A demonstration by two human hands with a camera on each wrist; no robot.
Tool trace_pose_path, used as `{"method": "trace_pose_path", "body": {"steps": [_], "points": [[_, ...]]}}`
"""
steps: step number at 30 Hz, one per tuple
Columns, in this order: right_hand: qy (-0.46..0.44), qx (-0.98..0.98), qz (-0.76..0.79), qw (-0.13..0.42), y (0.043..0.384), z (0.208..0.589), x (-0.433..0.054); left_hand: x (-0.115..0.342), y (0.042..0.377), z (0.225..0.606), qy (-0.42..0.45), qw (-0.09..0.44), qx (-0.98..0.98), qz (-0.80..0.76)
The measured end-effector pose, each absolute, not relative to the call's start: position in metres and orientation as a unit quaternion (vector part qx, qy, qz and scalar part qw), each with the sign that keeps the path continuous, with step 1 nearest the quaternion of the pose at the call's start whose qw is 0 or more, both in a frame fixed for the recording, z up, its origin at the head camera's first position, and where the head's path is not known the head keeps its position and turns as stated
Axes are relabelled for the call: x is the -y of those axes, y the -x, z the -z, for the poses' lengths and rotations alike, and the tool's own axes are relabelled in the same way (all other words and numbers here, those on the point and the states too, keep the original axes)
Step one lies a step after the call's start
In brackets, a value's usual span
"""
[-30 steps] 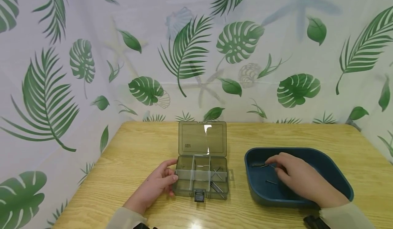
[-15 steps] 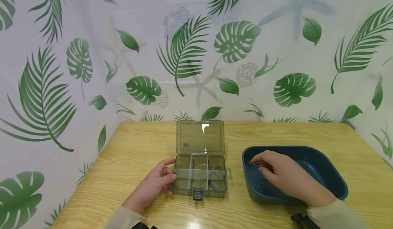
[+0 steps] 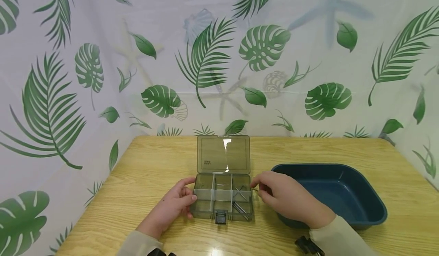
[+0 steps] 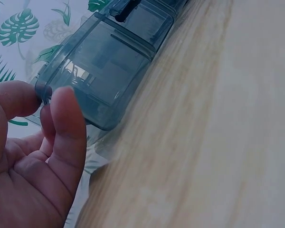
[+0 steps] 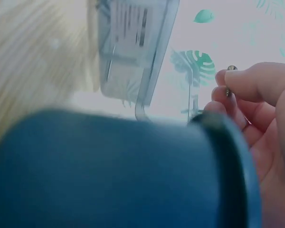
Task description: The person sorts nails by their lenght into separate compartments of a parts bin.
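Observation:
A smoky clear compartment box (image 3: pixel 222 200) stands on the table with its lid (image 3: pixel 223 155) raised. Thin metal screws (image 3: pixel 241 210) lie in its front right compartment, and a few more (image 3: pixel 241 193) lie crossed behind them. My left hand (image 3: pixel 171 206) holds the box's left side between thumb and fingers; the left wrist view shows the fingertips (image 4: pixel 69 109) at its wall. Just right of the box, my right hand (image 3: pixel 288 199) pinches a small metal screw (image 5: pixel 229 91) between thumb and fingers. Most of its shank is hidden by the fingers.
A deep blue tray (image 3: pixel 365 199) stands to the right, partly behind the right forearm, which hides its left part. Wood-grain table (image 3: pixel 164 157) surrounds both containers. A leaf-patterned cloth (image 3: pixel 219 58) hangs at the back and left.
My right hand has moved left, out of the blue tray to the box's right edge, carrying a screw. My left hand stays on the box.

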State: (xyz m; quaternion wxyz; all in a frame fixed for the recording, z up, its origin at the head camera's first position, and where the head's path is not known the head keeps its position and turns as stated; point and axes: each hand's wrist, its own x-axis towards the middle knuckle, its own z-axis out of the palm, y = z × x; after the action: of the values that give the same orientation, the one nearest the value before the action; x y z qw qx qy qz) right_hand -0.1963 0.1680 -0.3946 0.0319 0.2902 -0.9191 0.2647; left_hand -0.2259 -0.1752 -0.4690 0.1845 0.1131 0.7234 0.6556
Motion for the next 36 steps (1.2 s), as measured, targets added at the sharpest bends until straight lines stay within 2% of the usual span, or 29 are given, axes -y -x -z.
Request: {"method": "trace_pose_path", "body": {"steps": [19, 27, 36], "points": [[-0.318, 0.92, -0.23, 0.011, 0.207, 0.401, -0.113, 0.175, 0.226, 0.468, -0.114, 0.188, -0.72, -0.658], [-0.333, 0.916, -0.223, 0.033, 0.21, 0.398, -0.095, 0.177, 0.227, 0.468, -0.113, 0.19, -0.719, -0.659], [-0.308, 0.921, -0.24, 0.0, 0.211, 0.398, -0.094, 0.178, 0.23, 0.47, -0.116, 0.194, -0.716, -0.661]]}}
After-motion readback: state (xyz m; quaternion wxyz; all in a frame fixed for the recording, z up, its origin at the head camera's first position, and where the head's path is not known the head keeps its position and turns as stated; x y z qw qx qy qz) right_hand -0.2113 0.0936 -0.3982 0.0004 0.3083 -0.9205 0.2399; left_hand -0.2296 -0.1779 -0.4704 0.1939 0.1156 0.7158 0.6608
